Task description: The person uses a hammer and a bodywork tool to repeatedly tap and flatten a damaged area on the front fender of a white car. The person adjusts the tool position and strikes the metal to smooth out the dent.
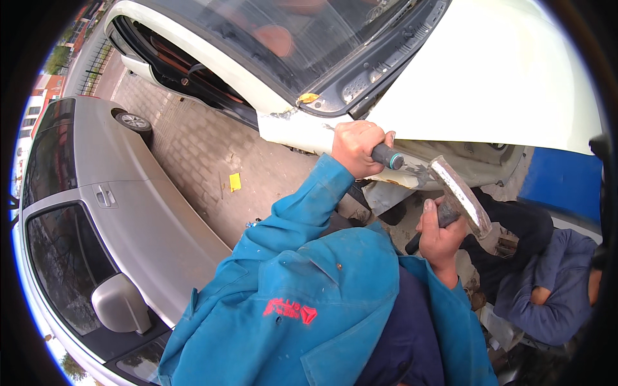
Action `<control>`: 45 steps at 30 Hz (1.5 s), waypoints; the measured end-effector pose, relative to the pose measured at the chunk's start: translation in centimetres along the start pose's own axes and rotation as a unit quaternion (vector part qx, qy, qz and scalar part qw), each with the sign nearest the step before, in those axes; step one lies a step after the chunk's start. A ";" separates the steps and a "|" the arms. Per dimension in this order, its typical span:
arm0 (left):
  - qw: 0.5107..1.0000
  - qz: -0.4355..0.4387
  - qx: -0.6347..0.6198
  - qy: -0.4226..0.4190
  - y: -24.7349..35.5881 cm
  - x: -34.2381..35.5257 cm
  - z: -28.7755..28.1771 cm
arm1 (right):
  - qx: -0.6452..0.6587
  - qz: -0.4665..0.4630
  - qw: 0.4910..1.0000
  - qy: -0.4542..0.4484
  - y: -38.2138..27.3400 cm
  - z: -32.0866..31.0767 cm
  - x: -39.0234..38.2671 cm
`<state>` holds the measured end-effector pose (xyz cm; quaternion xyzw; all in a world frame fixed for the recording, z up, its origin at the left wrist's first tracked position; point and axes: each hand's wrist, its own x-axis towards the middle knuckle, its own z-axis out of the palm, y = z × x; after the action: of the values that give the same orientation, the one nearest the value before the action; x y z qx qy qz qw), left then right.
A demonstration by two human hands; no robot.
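My left hand (360,147) is closed round the dark grip of a screwdriver-like tool (388,157) with a teal ring near its butt end. Its thin tip points toward the white car's front body panel (293,128), by the windshield corner; the fingers hide most of the shaft. Lower and to the right, my right hand (441,237) grips a hammer (462,195) close below its long, worn metal head. The head is tilted and stands apart from the tool's butt. Around the panel edge the paint is chipped and the metal torn.
The white hood (496,71) spreads over the upper right. A silver car (122,193) stands on the left beyond brick paving (187,148), where a yellow scrap (235,182) lies. Another person in a grey-blue top (547,289) is close on my right, near a blue panel (562,183).
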<state>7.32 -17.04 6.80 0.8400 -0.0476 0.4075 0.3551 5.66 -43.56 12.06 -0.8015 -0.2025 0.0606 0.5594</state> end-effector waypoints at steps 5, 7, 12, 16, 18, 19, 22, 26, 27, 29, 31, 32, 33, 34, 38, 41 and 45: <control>1.000 0.010 -0.010 -0.016 0.2 -0.1 -0.1 | 0.108 -0.006 0.994 0.035 -0.9 -1.8 0.2; 1.000 0.013 -0.016 -0.015 0.7 -0.4 -0.1 | 0.138 0.014 0.989 0.055 -1.0 -1.8 0.1; 0.999 0.035 -0.029 -0.026 1.7 -1.0 0.9 | 0.167 0.059 0.983 0.047 -0.7 -1.3 -0.9; 0.999 0.022 -0.027 -0.014 1.8 -1.1 1.2 | 0.139 0.073 0.987 0.025 -0.5 -1.5 -1.2; 1.000 0.018 -0.023 -0.008 1.8 -1.0 1.4 | 0.126 0.085 0.988 0.023 -0.5 -1.5 -1.2; 1.000 0.017 -0.025 -0.001 1.8 -0.9 1.5 | 0.121 0.072 0.990 0.015 -0.6 -1.5 -1.1; 0.999 0.015 -0.029 0.006 1.5 -0.5 1.6 | 0.125 0.074 0.989 0.019 -0.9 -1.3 -1.1; 1.000 0.005 -0.025 0.006 1.4 -0.3 1.6 | 0.133 0.075 0.988 0.025 -1.2 -1.0 -1.2; 1.000 0.004 -0.024 0.006 1.5 -0.2 1.6 | 0.131 0.078 0.988 0.027 -1.2 -1.0 -1.2; 1.000 -0.002 -0.024 0.004 1.7 -0.1 1.5 | 0.094 0.070 0.993 0.007 -1.1 -1.0 -1.2; 0.999 -0.008 -0.029 0.016 1.8 0.2 1.5 | 0.073 0.075 0.994 -0.001 -1.0 -1.1 -1.2; 0.999 -0.011 -0.033 0.029 1.8 0.4 1.5 | 0.070 0.081 0.994 -0.002 -0.9 -1.2 -1.2; 0.998 -0.014 -0.037 0.041 1.7 0.5 1.6 | 0.072 0.089 0.993 -0.005 -1.0 -1.3 -1.2; 0.999 -0.016 -0.032 0.039 1.7 0.6 1.6 | 0.073 0.084 0.994 0.003 -1.0 -1.3 -1.2; 0.999 -0.022 -0.012 0.023 1.7 0.6 1.9 | 0.111 0.079 0.990 0.031 -1.7 -1.5 -1.2; 0.999 -0.030 -0.001 0.025 1.9 0.6 2.2 | 0.148 0.065 0.986 0.033 -2.2 -1.3 -0.8; 0.994 -0.062 0.032 0.088 1.6 1.8 2.8 | 0.153 0.072 0.985 0.029 -2.5 -0.6 0.2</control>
<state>9.73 -19.60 7.84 0.8133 0.0494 0.4583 0.3552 5.45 -43.32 14.60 -0.7202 -0.1159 0.1080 0.6755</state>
